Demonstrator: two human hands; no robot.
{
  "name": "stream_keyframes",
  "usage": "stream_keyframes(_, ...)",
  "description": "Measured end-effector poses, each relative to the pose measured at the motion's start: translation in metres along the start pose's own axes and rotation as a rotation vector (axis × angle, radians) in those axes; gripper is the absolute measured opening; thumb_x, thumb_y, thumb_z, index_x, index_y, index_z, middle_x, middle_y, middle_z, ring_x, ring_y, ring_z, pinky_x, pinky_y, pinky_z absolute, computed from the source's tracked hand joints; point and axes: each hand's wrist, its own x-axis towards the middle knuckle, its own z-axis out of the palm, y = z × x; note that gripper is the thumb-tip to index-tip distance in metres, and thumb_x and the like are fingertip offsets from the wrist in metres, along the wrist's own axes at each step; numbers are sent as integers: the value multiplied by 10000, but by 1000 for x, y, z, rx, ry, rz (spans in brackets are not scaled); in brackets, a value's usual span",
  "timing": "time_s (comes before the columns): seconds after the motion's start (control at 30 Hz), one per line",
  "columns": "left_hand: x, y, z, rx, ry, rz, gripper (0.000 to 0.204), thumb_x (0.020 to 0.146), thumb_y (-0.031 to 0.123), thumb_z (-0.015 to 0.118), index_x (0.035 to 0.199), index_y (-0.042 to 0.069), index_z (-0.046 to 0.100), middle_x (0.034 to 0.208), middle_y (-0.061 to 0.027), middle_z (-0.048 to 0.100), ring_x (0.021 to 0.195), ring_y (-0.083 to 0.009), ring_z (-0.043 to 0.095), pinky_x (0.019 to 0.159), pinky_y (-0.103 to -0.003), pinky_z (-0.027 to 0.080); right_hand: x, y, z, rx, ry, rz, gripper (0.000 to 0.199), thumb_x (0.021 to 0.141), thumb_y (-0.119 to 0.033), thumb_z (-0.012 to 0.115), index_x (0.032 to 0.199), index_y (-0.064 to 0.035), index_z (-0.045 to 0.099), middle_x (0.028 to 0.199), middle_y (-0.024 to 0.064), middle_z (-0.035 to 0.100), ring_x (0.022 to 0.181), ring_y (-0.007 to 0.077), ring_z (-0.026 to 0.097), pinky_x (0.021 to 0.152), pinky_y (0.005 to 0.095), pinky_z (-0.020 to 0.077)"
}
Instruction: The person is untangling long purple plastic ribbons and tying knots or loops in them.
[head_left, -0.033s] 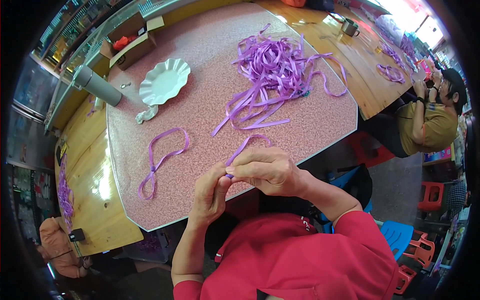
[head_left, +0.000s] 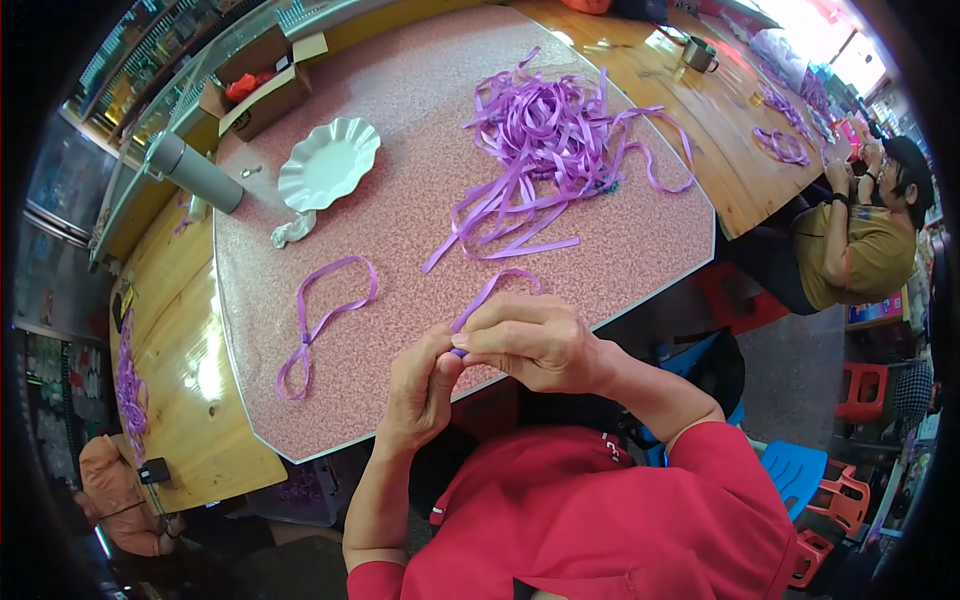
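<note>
Over the near edge of the pink speckled tabletop (head_left: 400,200), my left hand (head_left: 422,380) and my right hand (head_left: 530,342) meet. Both pinch a purple ribbon (head_left: 482,298), thumbs and fingertips pressed together around it. One stretch of this ribbon curves up above my right hand; the rest is hidden by my fingers. To the left, a looped purple ribbon (head_left: 312,325) with a small loop at its near end lies flat. A large tangled pile of purple ribbons (head_left: 545,125) sits beyond my hands, some strands trailing toward me.
On the table's left stand a white scalloped plate (head_left: 330,165), a grey bottle (head_left: 195,172) and an open cardboard box (head_left: 265,110). A crumpled white wad (head_left: 293,229) touches the plate's near side. A metal mug (head_left: 699,55) stands far right. Another person (head_left: 858,240) sits at right.
</note>
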Motion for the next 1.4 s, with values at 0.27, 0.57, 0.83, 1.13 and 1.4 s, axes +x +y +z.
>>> stream_keyframes(0.27,-1,-8,0,-141,-9,-7,274,1072,280,480,1119,29,580,783,-53,500,667,-154,469,600,-311,393,-1,-5,1,125,75,216,228,832,-19,789,1043,-33,705,958,92,677,833,191,656,689,307,517)
stream_keyframes(0.57,0,-12,0,-7,19,92,133,994,123,600,1085,31,574,779,-67,506,666,-162,467,582,-313,376,-3,-6,0,172,79,268,238,829,-26,793,1056,-44,723,978,84,676,817,175,653,687,300,512)
stream_keyframes(0.83,7,3,-39,211,195,-44,103,960,114,651,928,27,606,752,-46,501,616,-129,431,544,-283,342,-2,16,-5,-63,-3,203,214,856,-83,764,1062,-40,722,1040,114,670,919,256,665,767,364,534)
stream_keyframes(1.13,-1,-15,-101,1001,467,-128,424,931,117,665,1332,48,546,1336,-196,502,1302,-353,448,1102,-465,352,-14,100,-55,-437,135,411,146,885,-89,726,1008,-11,727,975,134,684,827,264,679,737,362,539)
stream_keyframes(1.4,18,-35,-38,716,153,-50,197,908,128,683,1085,42,678,1117,-125,629,1123,-313,562,991,-434,410,29,118,-41,-631,-28,385,190,863,-217,749,938,-44,730,894,119,694,812,281,678,730,375,527)
